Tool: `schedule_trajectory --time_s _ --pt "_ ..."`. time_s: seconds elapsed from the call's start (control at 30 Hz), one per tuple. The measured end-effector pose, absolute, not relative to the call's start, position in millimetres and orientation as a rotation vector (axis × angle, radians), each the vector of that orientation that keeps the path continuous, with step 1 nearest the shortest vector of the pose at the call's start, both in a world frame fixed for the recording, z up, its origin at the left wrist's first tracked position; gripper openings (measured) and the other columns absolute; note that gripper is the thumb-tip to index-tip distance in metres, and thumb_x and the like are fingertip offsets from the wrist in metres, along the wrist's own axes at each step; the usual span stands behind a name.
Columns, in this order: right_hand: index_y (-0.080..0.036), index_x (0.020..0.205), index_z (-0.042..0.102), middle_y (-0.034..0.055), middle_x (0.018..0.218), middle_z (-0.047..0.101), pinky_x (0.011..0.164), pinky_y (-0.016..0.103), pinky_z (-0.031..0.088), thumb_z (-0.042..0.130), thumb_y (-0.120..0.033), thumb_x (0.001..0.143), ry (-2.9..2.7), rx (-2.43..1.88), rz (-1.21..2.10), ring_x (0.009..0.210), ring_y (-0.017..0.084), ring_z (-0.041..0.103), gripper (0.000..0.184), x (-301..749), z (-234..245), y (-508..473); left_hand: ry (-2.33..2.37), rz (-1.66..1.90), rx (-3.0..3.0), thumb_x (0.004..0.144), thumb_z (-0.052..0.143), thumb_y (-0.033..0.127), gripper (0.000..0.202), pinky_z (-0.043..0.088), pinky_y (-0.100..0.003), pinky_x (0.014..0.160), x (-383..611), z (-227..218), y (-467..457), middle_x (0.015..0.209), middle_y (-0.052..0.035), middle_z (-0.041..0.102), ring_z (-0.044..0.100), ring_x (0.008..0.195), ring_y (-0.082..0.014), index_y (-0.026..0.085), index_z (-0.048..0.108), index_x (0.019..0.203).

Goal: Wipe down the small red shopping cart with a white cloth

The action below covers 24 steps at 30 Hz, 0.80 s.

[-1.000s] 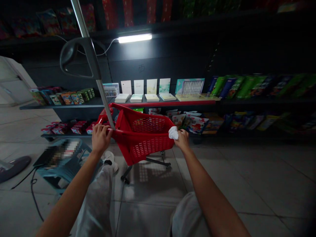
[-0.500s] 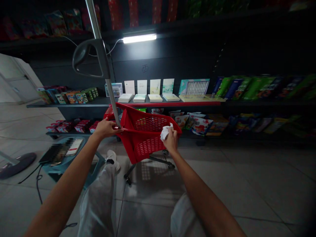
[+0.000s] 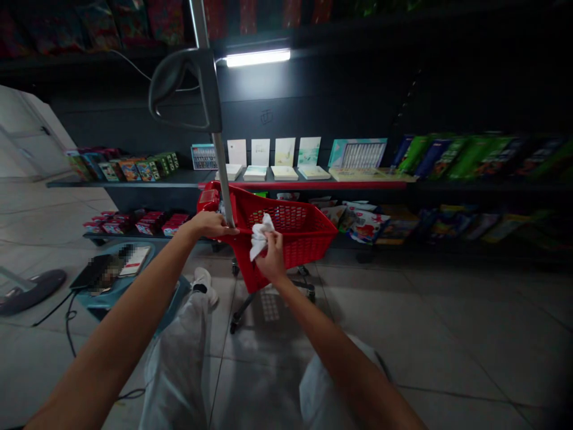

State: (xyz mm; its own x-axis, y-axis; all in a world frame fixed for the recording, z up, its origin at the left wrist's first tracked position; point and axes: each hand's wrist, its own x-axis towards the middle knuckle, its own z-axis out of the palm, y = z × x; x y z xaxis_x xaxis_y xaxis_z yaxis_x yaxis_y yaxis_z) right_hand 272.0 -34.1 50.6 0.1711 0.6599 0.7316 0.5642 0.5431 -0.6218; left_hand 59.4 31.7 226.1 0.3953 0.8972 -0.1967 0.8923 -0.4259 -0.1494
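Observation:
A red plastic shopping cart (image 3: 295,236) on wheels stands on the tiled floor in front of me. Its metal pole rises to a grey handle (image 3: 188,89) at the top of the view. My left hand (image 3: 210,224) is closed on the cart's near rim at the base of the pole. My right hand (image 3: 271,254) grips a crumpled white cloth (image 3: 259,236) and holds it against the cart's near wall, just right of the pole. My legs in light trousers stretch out below, one foot beside the cart's wheels.
Dark shelves (image 3: 313,179) behind the cart carry notebooks, card boxes and coloured packets under a strip light (image 3: 257,57). A blue stool (image 3: 134,280) with a phone and papers stands at the left. A fan base (image 3: 31,289) and cable lie further left.
My right hand has slid the white cloth leftwards along the cart's rim, from its right corner to beside the pole. The cart has swung a little to the right. My left hand stays put.

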Motion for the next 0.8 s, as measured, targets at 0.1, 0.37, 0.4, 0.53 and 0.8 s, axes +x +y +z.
schedule_trajectory --time_s 0.1,0.37,0.4,0.53,0.8 --pt "-0.018 0.134 0.060 0.0156 0.137 0.048 0.116 0.048 0.045 0.065 -0.034 0.090 -1.601 -1.031 0.069 0.132 0.031 0.051 0.047 247.7 61.4 -52.5 -1.727 0.386 -2.633 0.084 0.042 0.088 0.074 0.052 -0.033 0.095 67.5 222.2 41.4 0.125 -0.0067 0.078 0.071 0.113 -0.0307 0.035 0.083 0.116" --pt "-0.022 0.121 0.071 0.0115 0.136 0.057 0.108 0.043 0.050 0.063 -0.020 0.093 -1.823 -1.095 -0.181 0.122 0.028 0.051 0.029 236.8 41.5 -52.8 -1.657 0.333 -2.687 0.089 0.039 0.082 0.068 0.052 -0.033 0.096 67.8 215.7 37.3 0.123 -0.0055 0.078 0.071 0.113 -0.0290 0.036 0.081 0.117" --pt "-0.023 0.118 0.071 0.0103 0.135 0.059 0.106 0.042 0.051 0.064 -0.019 0.093 -1.896 -1.097 -0.199 0.121 0.028 0.052 0.027 232.3 33.0 -51.8 -1.652 0.318 -2.689 0.088 0.040 0.083 0.069 0.052 -0.032 0.094 67.3 216.1 35.3 0.119 -0.0064 0.079 0.072 0.111 -0.0287 0.036 0.082 0.115" --pt "-0.027 0.114 0.073 0.0076 0.128 0.066 0.100 0.041 0.055 0.065 -0.014 0.093 -2.197 -1.093 -0.120 0.114 0.027 0.058 0.026 214.8 -3.4 -53.0 -1.641 0.244 -2.697 0.084 0.040 0.089 0.075 0.051 -0.030 0.083 65.4 218.0 29.1 0.102 -0.0091 0.081 0.074 0.096 -0.0270 0.031 0.085 0.100" --pt "-0.026 0.115 0.073 0.0094 0.128 0.066 0.101 0.043 0.055 0.065 -0.006 0.089 -2.244 -1.093 -0.010 0.114 0.027 0.058 0.033 232.7 -25.8 -50.3 -1.484 0.151 -2.681 0.086 0.044 0.086 0.071 0.047 -0.028 0.075 58.7 218.6 30.2 0.082 -0.0084 0.079 0.074 0.086 -0.0239 0.028 0.084 0.087"
